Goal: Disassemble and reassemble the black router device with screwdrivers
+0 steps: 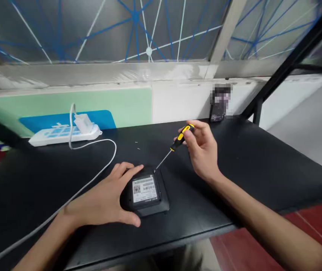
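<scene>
A black box-shaped electronic device [164,194] lies on the dark table, its white printed label [144,189] facing up. My left hand [112,201] grips it from the left, fingers along the far edge and thumb by the near edge. Between the thumb and fingers of my right hand [202,150] is a black and yellow screwdriver [181,137], tilted down to the left. Its tip meets the device near the far right corner of the label; whether it sits in a screw is too small to tell.
Two tiny light pieces [138,148] lie beyond the device. A white power strip [64,134] with a plugged-in charger [84,123] stands at the back left. Its white cable [93,180] runs across the left side. A phone [217,112] leans against the back wall.
</scene>
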The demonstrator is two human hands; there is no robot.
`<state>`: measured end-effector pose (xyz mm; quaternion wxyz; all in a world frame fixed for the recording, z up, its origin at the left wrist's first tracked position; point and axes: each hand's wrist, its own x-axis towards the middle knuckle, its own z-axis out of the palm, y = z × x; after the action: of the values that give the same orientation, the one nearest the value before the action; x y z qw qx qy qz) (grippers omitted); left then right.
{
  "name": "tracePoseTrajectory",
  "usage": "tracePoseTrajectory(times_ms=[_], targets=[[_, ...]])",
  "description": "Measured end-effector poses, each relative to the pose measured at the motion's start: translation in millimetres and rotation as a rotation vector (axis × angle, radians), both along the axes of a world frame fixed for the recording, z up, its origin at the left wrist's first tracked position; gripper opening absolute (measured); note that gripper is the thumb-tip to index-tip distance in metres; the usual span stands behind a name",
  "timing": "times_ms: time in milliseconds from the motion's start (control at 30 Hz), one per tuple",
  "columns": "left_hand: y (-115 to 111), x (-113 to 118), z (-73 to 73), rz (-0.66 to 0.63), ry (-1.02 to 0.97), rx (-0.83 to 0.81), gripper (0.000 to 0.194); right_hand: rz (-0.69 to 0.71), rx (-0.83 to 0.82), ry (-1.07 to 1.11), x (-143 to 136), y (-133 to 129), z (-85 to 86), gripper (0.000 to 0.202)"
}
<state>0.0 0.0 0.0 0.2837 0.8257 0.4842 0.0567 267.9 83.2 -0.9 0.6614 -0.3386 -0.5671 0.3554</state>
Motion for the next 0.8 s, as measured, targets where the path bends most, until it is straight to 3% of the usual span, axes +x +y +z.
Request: tracePoseTrajectory(times_ms=[367,800], targets=[[-0.2,1.6,2.2,0.015,0.028,-0.018,0.12,0.083,0.096,-0.032,-3.4,-7.7,-3.1,0.023],[-2.9,-1.7,0.8,0.032,0.016,0.0,0.115,0.148,0.191,-0.12,-4.3,-17.8,-4.0,0.037]])
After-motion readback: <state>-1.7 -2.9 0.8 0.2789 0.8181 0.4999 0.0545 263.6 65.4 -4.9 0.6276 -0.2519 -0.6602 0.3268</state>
